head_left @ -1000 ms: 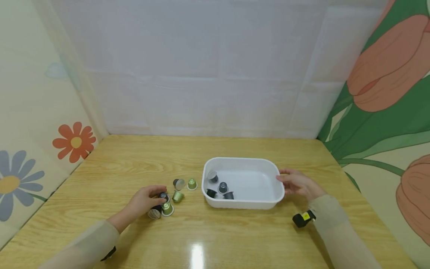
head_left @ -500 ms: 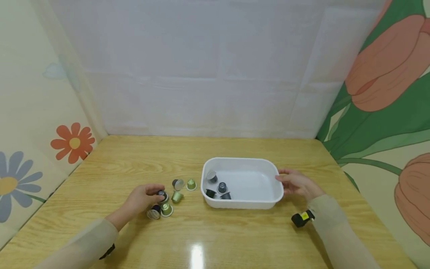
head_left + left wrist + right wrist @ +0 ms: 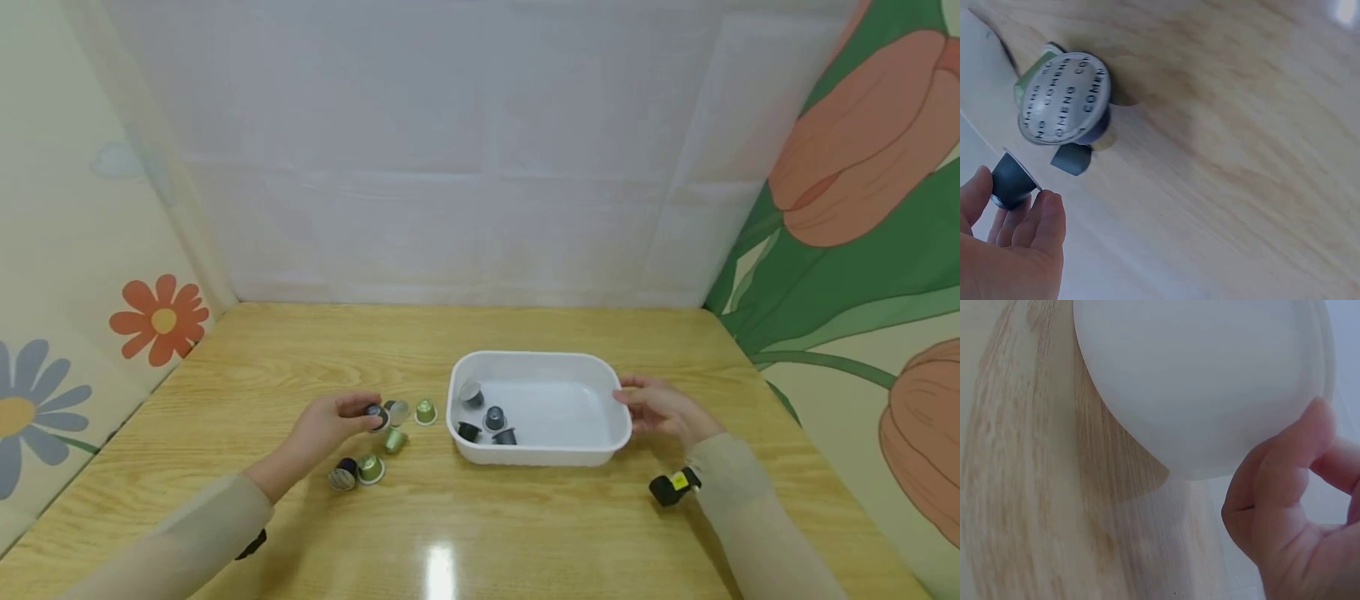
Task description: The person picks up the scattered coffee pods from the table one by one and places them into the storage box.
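My left hand (image 3: 330, 429) pinches a dark coffee capsule (image 3: 1013, 181) between thumb and fingers, over the loose capsules left of the bin. Just beyond it on the table lies another dark capsule with a silver lid (image 3: 399, 412). Green capsules (image 3: 425, 411) sit close by, one of them tipped on its side (image 3: 395, 441). Nearer me, a dark capsule (image 3: 344, 474) lies beside an upright green capsule (image 3: 371, 468). My right hand (image 3: 663, 408) grips the right end of a white plastic bin (image 3: 540, 455), thumb on the rim. Several dark capsules (image 3: 494, 418) lie in the bin's left part.
The wooden table (image 3: 525, 533) runs back to a white cloth backdrop (image 3: 480, 167). Flower-printed panels (image 3: 847, 292) stand at both sides. A capsule with a printed lid (image 3: 1066, 99) looms large in the left wrist view.
My left hand has picked up the dark capsule from the near group and carried it up and slightly right. My right hand stays at the bin.
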Tool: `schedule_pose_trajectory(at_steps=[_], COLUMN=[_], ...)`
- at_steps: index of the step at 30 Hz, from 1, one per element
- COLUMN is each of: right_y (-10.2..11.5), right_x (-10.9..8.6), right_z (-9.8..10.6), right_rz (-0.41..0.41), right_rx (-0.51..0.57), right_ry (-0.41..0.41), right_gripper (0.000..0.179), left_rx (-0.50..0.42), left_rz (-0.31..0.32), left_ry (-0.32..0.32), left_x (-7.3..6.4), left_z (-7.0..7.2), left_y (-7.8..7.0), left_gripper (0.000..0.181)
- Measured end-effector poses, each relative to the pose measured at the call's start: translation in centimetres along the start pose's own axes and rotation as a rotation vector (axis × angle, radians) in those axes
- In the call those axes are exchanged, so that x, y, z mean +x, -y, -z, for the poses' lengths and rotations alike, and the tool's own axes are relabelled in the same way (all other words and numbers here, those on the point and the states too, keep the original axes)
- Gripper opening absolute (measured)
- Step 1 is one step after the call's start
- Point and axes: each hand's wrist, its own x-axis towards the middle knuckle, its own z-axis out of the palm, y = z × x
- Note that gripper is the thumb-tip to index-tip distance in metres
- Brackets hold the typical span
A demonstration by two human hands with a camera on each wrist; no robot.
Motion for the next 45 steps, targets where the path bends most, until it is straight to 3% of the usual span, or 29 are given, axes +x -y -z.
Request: schedule_pose_trajectory(at_steps=[5, 11, 33, 40, 45], right_y=[0.2, 0.1, -0.1, -0.1, -0.2], right_x=[-0.1, 0.1, 0.3, 0.2, 0.4], right_z=[-0.2, 0.0, 0.0, 0.0, 0.1], right_rz=[-0.006, 0.002, -0.002, -0.001, -0.006], right_rx=[0.001, -0.021, -0.002, -0.001, -0.017], right_ry=[0.0, 0.002, -0.012, -0.008, -0.015], right_gripper=[0.018, 0.027, 0.019, 0.026, 0.024], left_rx=[-0.026, -0.066, -0.065, -0.122, -0.11], left_rz=[-0.011, -0.005, -0.063, -0.1, -0.101], left_ry=[0.002, 0.006, 0.017, 0.025, 0.044], left_x=[0.4, 0.8, 2.7, 3.9, 4.5], left_z=[-0.7, -1.8, -4.1, -5.3, -6.0], left_y=[-1.2, -2.5, -6.3, -6.6, -7.1], left_gripper=[0.05, 0.047, 0.042, 0.039, 0.039])
